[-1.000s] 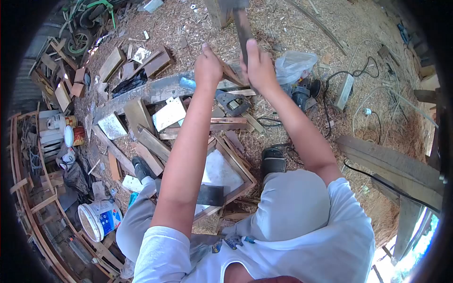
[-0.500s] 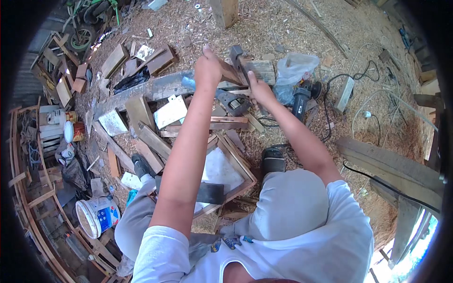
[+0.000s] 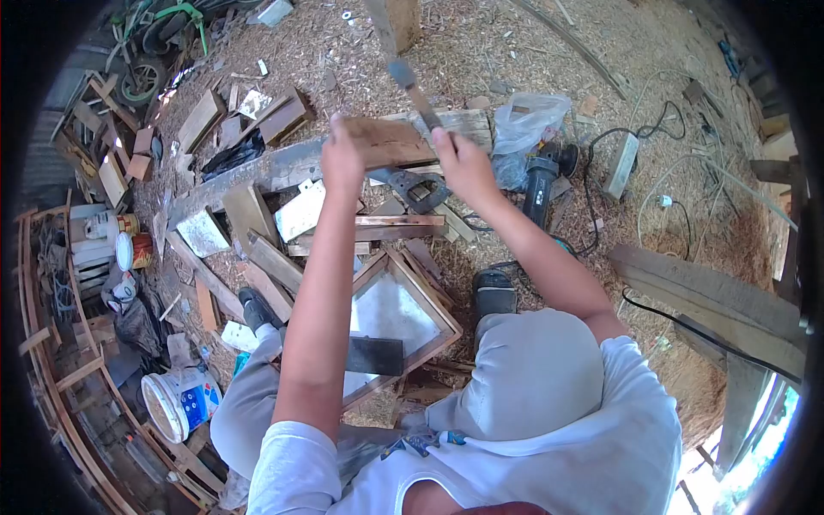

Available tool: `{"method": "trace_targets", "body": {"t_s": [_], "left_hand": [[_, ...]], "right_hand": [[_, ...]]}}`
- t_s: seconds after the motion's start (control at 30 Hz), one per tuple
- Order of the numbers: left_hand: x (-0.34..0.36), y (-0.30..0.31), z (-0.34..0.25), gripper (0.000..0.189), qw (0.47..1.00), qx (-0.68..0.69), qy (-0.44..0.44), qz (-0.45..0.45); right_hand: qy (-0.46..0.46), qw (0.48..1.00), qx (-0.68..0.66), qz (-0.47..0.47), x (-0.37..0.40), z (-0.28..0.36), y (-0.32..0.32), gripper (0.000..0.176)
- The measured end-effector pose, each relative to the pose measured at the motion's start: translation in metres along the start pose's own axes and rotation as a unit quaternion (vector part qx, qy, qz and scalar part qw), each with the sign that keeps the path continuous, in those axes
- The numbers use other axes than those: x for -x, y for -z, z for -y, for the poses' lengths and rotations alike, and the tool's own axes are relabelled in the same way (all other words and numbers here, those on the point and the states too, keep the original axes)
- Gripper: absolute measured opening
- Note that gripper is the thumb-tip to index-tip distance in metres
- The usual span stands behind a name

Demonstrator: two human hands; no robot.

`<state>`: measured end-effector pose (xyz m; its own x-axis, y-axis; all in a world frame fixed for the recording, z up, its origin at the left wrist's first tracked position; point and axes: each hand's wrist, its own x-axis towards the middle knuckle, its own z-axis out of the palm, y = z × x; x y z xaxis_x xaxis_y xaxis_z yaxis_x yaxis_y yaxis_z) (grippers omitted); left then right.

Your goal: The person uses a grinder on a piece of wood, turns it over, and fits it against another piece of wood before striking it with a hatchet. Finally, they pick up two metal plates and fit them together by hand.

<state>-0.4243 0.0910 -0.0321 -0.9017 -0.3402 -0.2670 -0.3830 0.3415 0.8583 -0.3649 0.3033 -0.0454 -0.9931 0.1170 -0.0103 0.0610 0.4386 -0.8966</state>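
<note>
My left hand (image 3: 343,165) is closed on the left end of a short brown wooden board (image 3: 388,142), whose broad face shows. In my right hand (image 3: 468,172) is a hammer (image 3: 421,108), gripped by its handle, with the head up beyond the board and apart from it. Beneath the board lies a long weathered beam (image 3: 287,167) on the ground. A handsaw (image 3: 419,190) with a dark handle lies just below my right hand. Nearer my legs sits a wooden frame (image 3: 446,330) around a whitish panel, with a dark flat block (image 3: 375,355) over it.
An angle grinder (image 3: 541,184) and a clear plastic bag (image 3: 530,129) lie right of the beam. Black cable runs to a power strip (image 3: 622,167). Wood offcuts (image 3: 279,257) cover the ground at left, with a white bucket (image 3: 176,403) nearby. A thick timber (image 3: 704,296) stands at right.
The hammer head has risen up and to the left, away from the board. My left hand has shifted left, and the board has turned to show its broad face.
</note>
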Motion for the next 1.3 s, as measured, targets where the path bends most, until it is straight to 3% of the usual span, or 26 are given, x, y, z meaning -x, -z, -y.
{"method": "trace_targets", "body": {"t_s": [0.1,0.17,0.23,0.47,0.63,0.73,0.83,0.9,0.97,1.03,1.1,1.3], "left_hand": [[0.0,0.014,0.023,0.078,0.998,0.026,-0.044,-0.026],[0.008,0.02,0.026,0.077,0.999,0.037,-0.012,0.0],[0.022,0.015,0.021,0.074,0.987,0.159,-0.035,-0.003],[0.019,0.008,0.02,0.071,0.998,0.055,-0.029,-0.022],[0.023,0.004,0.014,0.073,0.997,-0.006,-0.048,-0.052],[0.031,-0.001,-0.001,0.073,0.997,0.073,-0.017,-0.027],[0.028,-0.008,-0.003,0.073,0.994,0.088,-0.04,-0.042],[0.017,-0.011,0.002,0.073,0.996,0.049,-0.046,-0.055],[0.013,-0.012,0.01,0.074,0.996,0.014,-0.049,-0.073],[0.019,-0.01,0.004,0.075,0.996,0.012,-0.059,-0.058],[0.022,-0.009,0.001,0.075,0.997,0.034,-0.048,-0.048],[0.024,-0.014,-0.018,0.077,0.999,0.031,-0.021,-0.034]], "right_hand": [[-0.057,0.997,0.036,0.037,0.015,-0.018,-0.011,0.07],[-0.063,0.993,0.078,0.069,0.023,-0.032,-0.017,0.072],[-0.067,0.99,0.096,0.084,0.027,-0.029,-0.017,0.072],[-0.015,0.975,0.163,0.153,0.034,-0.006,-0.025,0.067],[-0.059,0.971,0.168,0.159,0.012,-0.042,-0.025,0.071],[-0.1,0.964,0.179,0.17,0.006,-0.037,-0.028,0.073],[-0.105,0.963,0.178,0.173,0.013,-0.019,-0.019,0.074],[-0.101,0.964,0.16,0.185,0.026,-0.009,-0.015,0.075],[-0.034,0.98,0.121,0.154,0.035,-0.003,-0.011,0.074],[-0.036,0.978,0.121,0.166,0.027,-0.02,-0.007,0.073],[-0.123,0.955,0.221,0.157,0.01,-0.034,-0.009,0.074],[-0.108,0.965,0.179,0.159,0.021,-0.02,-0.012,0.076]]}}
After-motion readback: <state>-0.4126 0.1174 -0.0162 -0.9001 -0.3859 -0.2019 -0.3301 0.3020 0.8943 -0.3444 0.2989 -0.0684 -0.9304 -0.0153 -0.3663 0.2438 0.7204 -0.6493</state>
